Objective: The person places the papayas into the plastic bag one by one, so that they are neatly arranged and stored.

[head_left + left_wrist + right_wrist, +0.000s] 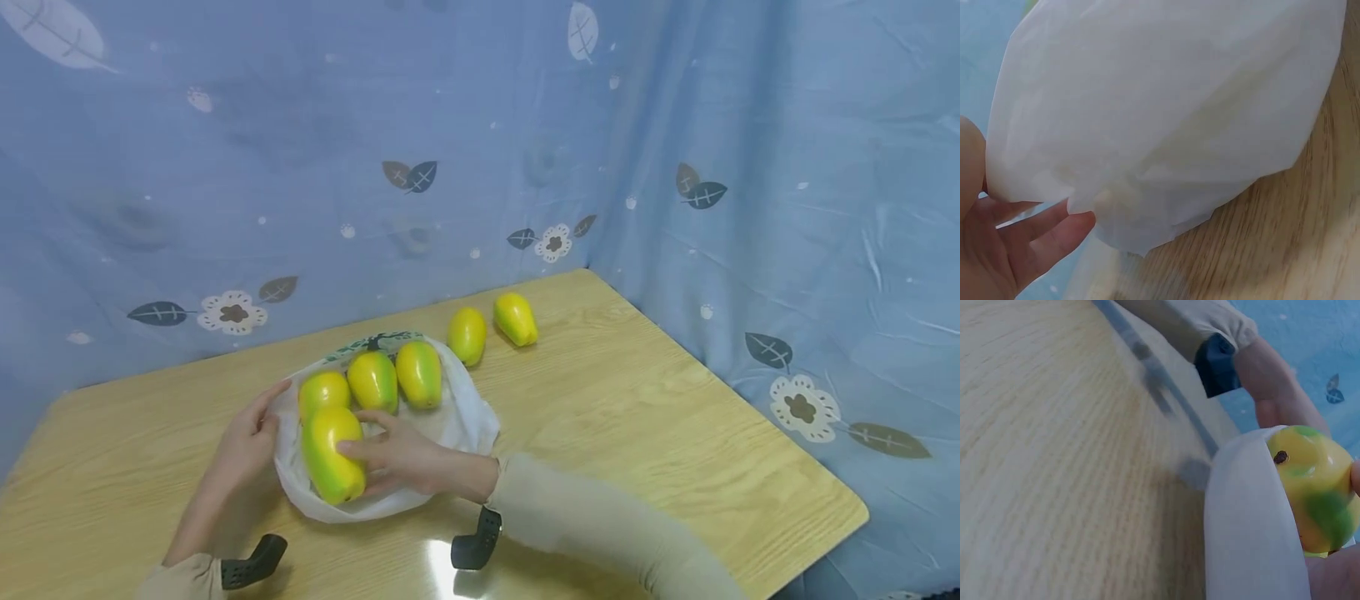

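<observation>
In the head view, the right hand point(408, 454) holds a yellow-green fruit point(330, 454) at the mouth of the white bag point(471, 408), its fingers partly open around the fruit's side. Three other fruits point(372, 382) lie in the bag, and two loose fruits point(467, 336) are on the worktop point(637, 417), behind it. The left hand point(243, 442) is at the bag's left rim; the left wrist view shows better that its fingers pinch the plastic, nearly closed, but there the fruits are hidden. Only the right wrist view shows clearly the dark stem spot point(1280, 457) of the held fruit.
</observation>
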### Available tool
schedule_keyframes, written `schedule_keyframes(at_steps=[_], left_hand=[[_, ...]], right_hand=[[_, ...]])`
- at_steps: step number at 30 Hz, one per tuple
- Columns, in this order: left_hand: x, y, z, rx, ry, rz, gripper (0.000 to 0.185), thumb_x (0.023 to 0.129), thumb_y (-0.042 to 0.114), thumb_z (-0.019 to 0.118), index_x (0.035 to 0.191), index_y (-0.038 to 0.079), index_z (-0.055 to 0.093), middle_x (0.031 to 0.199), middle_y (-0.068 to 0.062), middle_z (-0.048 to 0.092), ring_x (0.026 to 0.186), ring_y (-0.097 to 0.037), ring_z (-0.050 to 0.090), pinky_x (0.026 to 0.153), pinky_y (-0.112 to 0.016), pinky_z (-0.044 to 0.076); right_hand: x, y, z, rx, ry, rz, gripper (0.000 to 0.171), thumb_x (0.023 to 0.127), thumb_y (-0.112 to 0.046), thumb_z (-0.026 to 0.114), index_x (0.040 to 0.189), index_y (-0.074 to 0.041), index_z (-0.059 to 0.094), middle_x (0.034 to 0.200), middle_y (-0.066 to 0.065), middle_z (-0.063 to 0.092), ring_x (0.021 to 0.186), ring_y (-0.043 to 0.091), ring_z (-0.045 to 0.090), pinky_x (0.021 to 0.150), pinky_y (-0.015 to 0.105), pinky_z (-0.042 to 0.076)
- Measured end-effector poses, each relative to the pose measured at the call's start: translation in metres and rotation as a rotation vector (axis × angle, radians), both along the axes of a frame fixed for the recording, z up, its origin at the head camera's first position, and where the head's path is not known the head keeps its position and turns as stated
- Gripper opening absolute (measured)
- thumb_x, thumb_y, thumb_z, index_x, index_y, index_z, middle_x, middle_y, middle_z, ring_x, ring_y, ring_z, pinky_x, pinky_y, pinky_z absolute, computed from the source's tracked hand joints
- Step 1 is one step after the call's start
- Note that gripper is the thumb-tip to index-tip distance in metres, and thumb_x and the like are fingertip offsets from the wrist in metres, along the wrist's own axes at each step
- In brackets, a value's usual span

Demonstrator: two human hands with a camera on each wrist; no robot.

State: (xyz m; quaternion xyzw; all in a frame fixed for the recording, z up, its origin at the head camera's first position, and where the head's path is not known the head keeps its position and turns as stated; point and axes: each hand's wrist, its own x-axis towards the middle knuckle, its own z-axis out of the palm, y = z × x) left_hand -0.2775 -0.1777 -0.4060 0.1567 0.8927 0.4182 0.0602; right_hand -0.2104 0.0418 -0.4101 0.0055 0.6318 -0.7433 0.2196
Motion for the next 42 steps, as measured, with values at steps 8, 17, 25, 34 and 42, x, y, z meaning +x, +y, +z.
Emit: schedule_keyframes(at_steps=[8,17,25,34,42], left_hand=[[0.007,-0.013,0.002,-0.004,0.014,0.031,0.052,0.098,0.002,0.030,0.150,0.003,0.024,0.149,-0.033,0.018,0.132,-0.054,0.019,0.101,-0.067,0.024],[0.034,-0.039,0.003,-0.003,0.049,0.155,0.051,0.098,0.002,0.030,0.149,0.002,0.027,0.148,-0.033,0.021,0.132,-0.053,0.021,0.102,-0.066,0.025],[0.024,0.003,-0.001,0.038,0.101,0.144,0.048,0.097,0.001,0.032,0.145,0.003,0.035,0.145,-0.030,0.032,0.128,-0.045,0.035,0.103,-0.059,0.031],[0.009,0.042,0.001,0.066,0.064,0.112,0.049,0.098,0.003,0.032,0.147,0.008,0.036,0.147,-0.023,0.034,0.132,-0.040,0.034,0.107,-0.056,0.027],[0.007,0.057,0.005,0.106,0.037,0.077,0.049,0.098,0.003,0.033,0.147,0.010,0.036,0.148,-0.019,0.035,0.130,-0.036,0.038,0.104,-0.052,0.034]], right_hand=[[0.005,-0.016,-0.004,0.002,0.016,0.049,0.061,0.092,-0.015,0.064,0.144,-0.013,0.034,0.120,0.022,0.055,0.091,0.034,0.065,0.067,0.046,0.057],[0.007,-0.033,-0.006,0.045,0.043,0.223,0.063,0.093,-0.014,0.062,0.147,-0.019,0.030,0.120,0.020,0.053,0.094,0.033,0.064,0.069,0.046,0.057],[0.008,0.006,-0.008,0.105,0.058,0.220,0.063,0.092,-0.016,0.064,0.145,-0.014,0.030,0.116,0.021,0.052,0.095,0.031,0.063,0.075,0.044,0.056],[0.008,0.041,0.001,0.143,0.031,0.188,0.068,0.091,-0.017,0.066,0.146,-0.006,0.028,0.117,0.023,0.050,0.096,0.031,0.062,0.079,0.043,0.055],[0.006,0.052,0.007,0.154,-0.011,0.191,0.065,0.092,-0.017,0.064,0.143,0.001,0.027,0.114,0.024,0.054,0.098,0.034,0.062,0.079,0.044,0.055]])
